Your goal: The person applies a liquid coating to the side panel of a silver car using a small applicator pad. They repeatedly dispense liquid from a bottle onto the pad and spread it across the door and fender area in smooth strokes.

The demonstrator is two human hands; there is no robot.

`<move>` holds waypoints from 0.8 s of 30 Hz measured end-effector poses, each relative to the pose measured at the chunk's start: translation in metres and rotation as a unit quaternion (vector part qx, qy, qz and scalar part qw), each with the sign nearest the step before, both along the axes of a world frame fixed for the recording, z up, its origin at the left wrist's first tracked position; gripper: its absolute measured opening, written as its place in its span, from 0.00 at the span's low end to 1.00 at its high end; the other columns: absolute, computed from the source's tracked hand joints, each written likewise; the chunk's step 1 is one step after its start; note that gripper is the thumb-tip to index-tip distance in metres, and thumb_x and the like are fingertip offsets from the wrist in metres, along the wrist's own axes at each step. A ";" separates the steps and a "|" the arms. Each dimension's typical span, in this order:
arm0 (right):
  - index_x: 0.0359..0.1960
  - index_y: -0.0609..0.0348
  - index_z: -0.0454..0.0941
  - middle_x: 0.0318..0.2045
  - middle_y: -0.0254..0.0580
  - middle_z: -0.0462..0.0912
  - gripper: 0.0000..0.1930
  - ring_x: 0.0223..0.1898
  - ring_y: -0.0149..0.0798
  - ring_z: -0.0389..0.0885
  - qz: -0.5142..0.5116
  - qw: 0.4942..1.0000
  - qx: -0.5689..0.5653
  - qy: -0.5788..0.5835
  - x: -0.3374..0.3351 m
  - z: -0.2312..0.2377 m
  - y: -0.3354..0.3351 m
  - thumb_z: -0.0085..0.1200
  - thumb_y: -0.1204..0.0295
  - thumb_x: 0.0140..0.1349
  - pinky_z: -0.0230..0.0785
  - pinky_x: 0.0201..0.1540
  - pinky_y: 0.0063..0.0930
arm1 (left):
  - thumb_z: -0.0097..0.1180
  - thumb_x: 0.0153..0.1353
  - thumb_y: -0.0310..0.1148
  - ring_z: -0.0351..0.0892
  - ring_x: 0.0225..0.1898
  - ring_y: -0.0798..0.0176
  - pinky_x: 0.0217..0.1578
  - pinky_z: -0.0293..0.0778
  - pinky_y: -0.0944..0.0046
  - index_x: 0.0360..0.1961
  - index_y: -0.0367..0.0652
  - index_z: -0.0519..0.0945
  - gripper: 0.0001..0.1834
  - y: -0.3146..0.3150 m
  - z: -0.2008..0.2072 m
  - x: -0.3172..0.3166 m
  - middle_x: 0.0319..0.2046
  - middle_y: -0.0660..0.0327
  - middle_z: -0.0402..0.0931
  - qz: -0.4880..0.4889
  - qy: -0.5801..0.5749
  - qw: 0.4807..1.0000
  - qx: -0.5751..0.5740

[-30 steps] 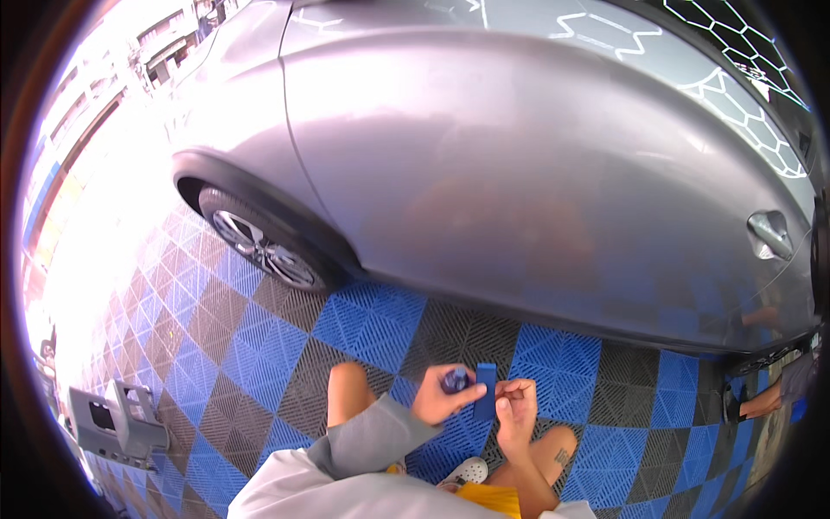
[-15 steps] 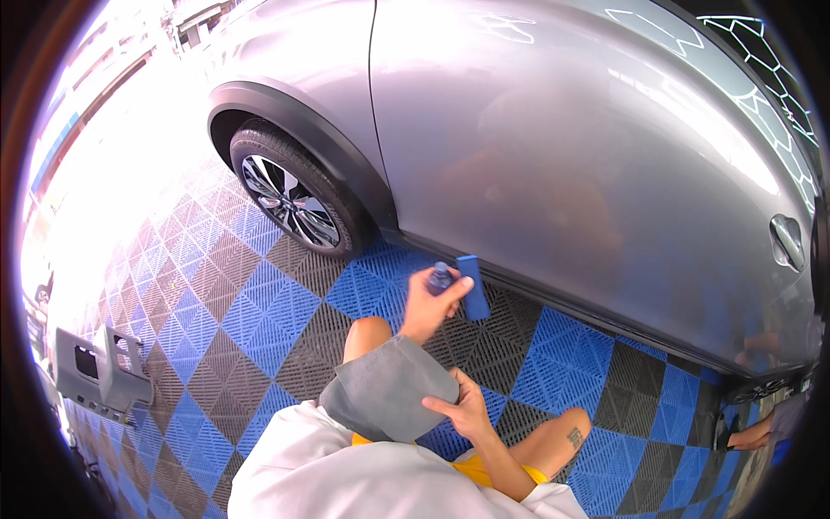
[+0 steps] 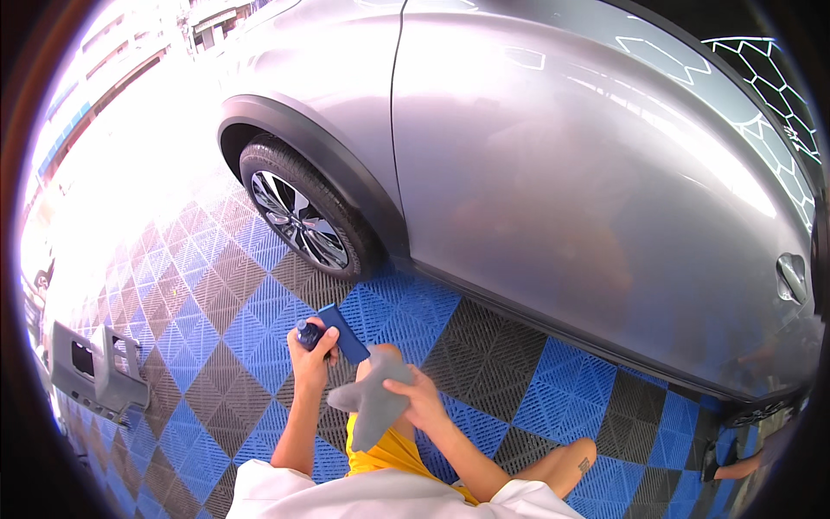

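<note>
In my left hand are a small dark blue bottle and a flat blue block, both gripped at once. The block slants out beyond my thumb, and the bottle's cap points up. My right hand pinches a grey cloth, which hangs in loose folds over my lap, just right of my left forearm. Beyond both hands stands a silver-grey car, its door closest. Neither hand touches the car.
The car's front wheel and dark sill border the work spot. A grey plastic trim piece rests on the blue and black floor tiles at left. Part of another person's leg shows at far right.
My left hand has drawn back from beside the sill, going left and nearer to me with the bottle and block. The cloth, spread flat before, now hangs folded from my right hand, which moved left.
</note>
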State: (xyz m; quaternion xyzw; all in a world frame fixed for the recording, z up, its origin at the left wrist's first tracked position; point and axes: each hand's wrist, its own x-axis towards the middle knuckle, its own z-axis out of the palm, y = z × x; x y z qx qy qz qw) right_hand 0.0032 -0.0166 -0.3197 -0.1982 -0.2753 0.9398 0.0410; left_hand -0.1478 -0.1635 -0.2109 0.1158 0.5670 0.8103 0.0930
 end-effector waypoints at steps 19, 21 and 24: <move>0.53 0.71 0.78 0.74 0.59 0.68 0.17 0.78 0.64 0.58 -0.064 0.030 0.983 0.168 -0.199 0.153 0.218 0.52 0.74 0.65 0.53 0.79 0.56 | 0.70 0.62 0.27 0.74 0.17 0.69 0.18 0.68 0.69 0.31 0.41 0.77 0.11 -0.021 -0.054 0.069 0.20 0.63 0.76 0.013 -0.128 0.992 0.015; 0.57 0.73 0.74 0.74 0.62 0.67 0.22 0.80 0.62 0.55 -0.046 0.235 0.948 0.211 -0.217 0.056 0.210 0.55 0.73 0.64 0.50 0.81 0.56 | 0.71 0.63 0.27 0.74 0.17 0.69 0.18 0.67 0.69 0.31 0.41 0.76 0.11 -0.021 -0.052 0.073 0.20 0.63 0.76 0.006 -0.129 0.991 0.020; 0.53 0.63 0.67 0.35 0.70 0.84 0.17 0.35 0.72 0.83 0.115 0.557 0.823 0.017 -0.190 0.000 0.170 0.54 0.63 0.75 0.73 0.40 0.62 | 0.71 0.62 0.25 0.73 0.15 0.69 0.17 0.66 0.69 0.32 0.41 0.76 0.12 -0.026 -0.045 0.082 0.18 0.62 0.75 -0.006 -0.123 0.992 0.027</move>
